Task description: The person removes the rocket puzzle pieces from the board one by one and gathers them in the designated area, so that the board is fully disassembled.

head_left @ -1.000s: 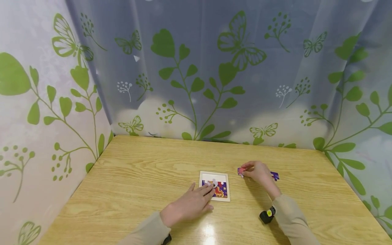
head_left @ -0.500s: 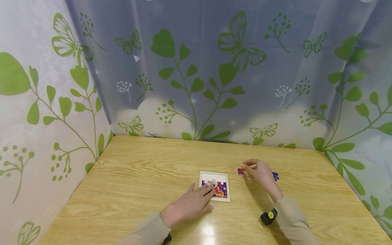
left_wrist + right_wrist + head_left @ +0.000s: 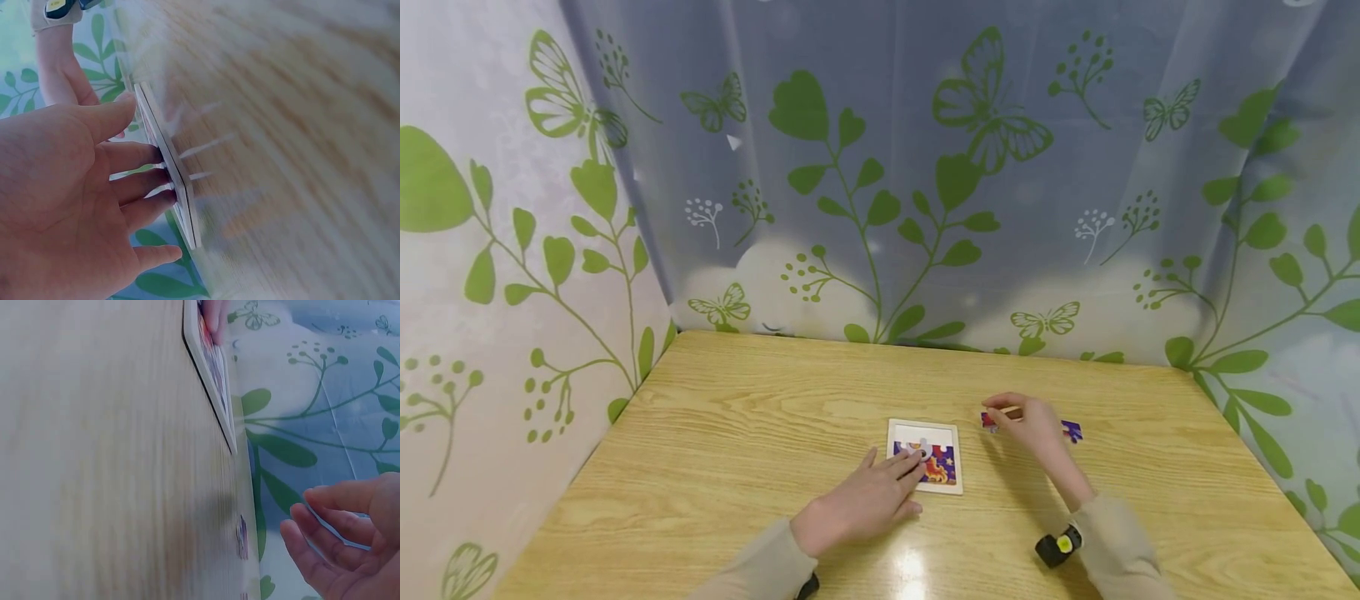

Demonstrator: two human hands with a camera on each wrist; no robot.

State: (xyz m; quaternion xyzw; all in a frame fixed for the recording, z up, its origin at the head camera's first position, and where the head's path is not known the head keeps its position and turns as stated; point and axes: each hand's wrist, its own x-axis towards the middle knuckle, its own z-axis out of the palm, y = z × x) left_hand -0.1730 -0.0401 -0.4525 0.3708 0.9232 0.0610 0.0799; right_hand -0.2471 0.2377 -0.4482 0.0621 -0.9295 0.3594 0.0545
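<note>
My left hand (image 3: pixel 867 498) lies flat with straight fingers on a small square jigsaw tray (image 3: pixel 959 467), whose lower part is filled with purple and orange picture pieces and whose upper strip is bare white. In the left wrist view the tray's edge (image 3: pixel 189 215) rests at the table, the fingertips on its face. To the right, my right hand (image 3: pixel 1033 427) hovers over a loose red-and-purple puzzle piece (image 3: pixel 987 423). The right wrist view shows that hand (image 3: pixel 350 540) with loosely bent fingers and nothing between them, apart from the piece (image 3: pixel 242 536) on the table.
A second purple puzzle piece (image 3: pixel 1072 431) lies just right of my right hand, partly behind the wrist. The wooden table (image 3: pixel 760 400) ends at a leaf-and-butterfly curtain (image 3: pixel 880 208) behind. A black wrist camera (image 3: pixel 1054 548) hangs under my right sleeve.
My right fingertips, at the red-and-purple piece a second ago, drew back to the right from it, then moved left above it again. The left hand and tray stay still.
</note>
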